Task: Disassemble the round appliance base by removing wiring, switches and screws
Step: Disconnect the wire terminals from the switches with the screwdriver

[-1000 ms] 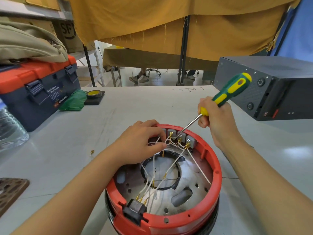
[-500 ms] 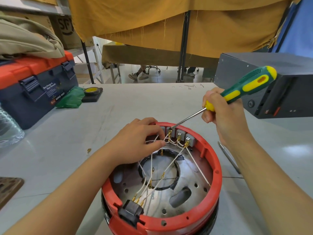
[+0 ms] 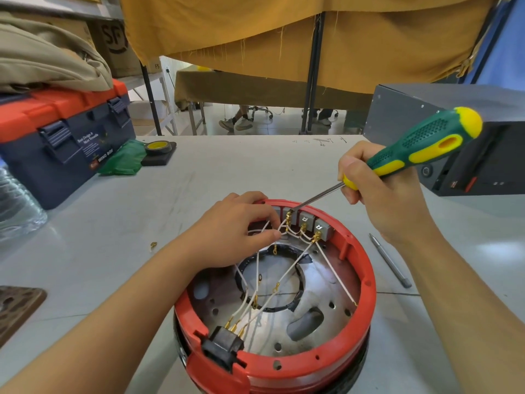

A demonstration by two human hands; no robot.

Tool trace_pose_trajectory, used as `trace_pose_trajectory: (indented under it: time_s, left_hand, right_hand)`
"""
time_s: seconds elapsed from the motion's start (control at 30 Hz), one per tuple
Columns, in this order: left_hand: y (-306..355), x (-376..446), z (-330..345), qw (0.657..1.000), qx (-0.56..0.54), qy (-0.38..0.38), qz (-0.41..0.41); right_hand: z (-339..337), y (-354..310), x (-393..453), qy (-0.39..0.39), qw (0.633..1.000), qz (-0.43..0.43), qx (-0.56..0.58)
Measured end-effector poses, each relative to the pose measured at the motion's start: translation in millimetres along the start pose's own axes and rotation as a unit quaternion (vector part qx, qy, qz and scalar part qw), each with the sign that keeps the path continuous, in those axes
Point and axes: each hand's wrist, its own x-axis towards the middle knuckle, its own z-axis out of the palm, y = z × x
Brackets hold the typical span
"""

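Observation:
The round red appliance base point(image 3: 366, 282) lies open side up on the table before me. White wires point(image 3: 287, 275) with gold terminals run from a black socket point(image 3: 223, 346) at its near rim to grey switches point(image 3: 311, 224) at the far rim. My left hand point(image 3: 235, 228) rests inside the far rim and pinches a white wire beside the switches. My right hand point(image 3: 380, 191) grips a green and yellow screwdriver point(image 3: 420, 146) low on its handle. The tip of the screwdriver's steel shaft touches the top of a switch.
A grey metal rod point(image 3: 390, 261) lies on the table right of the base. A dark grey box point(image 3: 460, 143) stands at the right. A blue and red toolbox point(image 3: 59, 137), green cloth point(image 3: 123, 162) and yellow tape roll point(image 3: 157, 147) sit at the left. A small gold terminal point(image 3: 153, 245) lies loose.
My right hand lifted the screwdriver's handle up and to the right, so its shaft now slants flatter. The tip stays at the switches. My left hand holds its place.

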Motion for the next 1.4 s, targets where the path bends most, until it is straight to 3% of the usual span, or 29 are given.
trace_pose_trajectory:
  time_s: [0.2,0.47,0.7,1.03,1.23,1.4]
  left_hand:
    - [0,0,0,1.000,0.004,-0.006,-0.003]
    - [1,0,-1,1.000,0.012,-0.011,-0.010]
    - [2,0,0,1.000,0.015,-0.008,-0.008]
    - [-1,1,2,1.000,0.018,-0.004,-0.001]
    - [-2,1,3,1.000,0.027,-0.005,-0.004]
    - [-2,1,2,1.000,0.025,-0.006,-0.003]
  right_hand:
    - [1,-1,-1,-0.017,1.000,0.002,-0.013]
    - [1,9,9,0.055,0.993,0.084,0.068]
    - [-1,22,12,0.119,0.963,0.175,0.168]
    - [0,29,14,0.170,0.933,0.256,0.187]
    - [1,31,13,0.189,0.927,0.258,0.197]
    - [0,25,8,0.159,0.959,0.165,0.169]
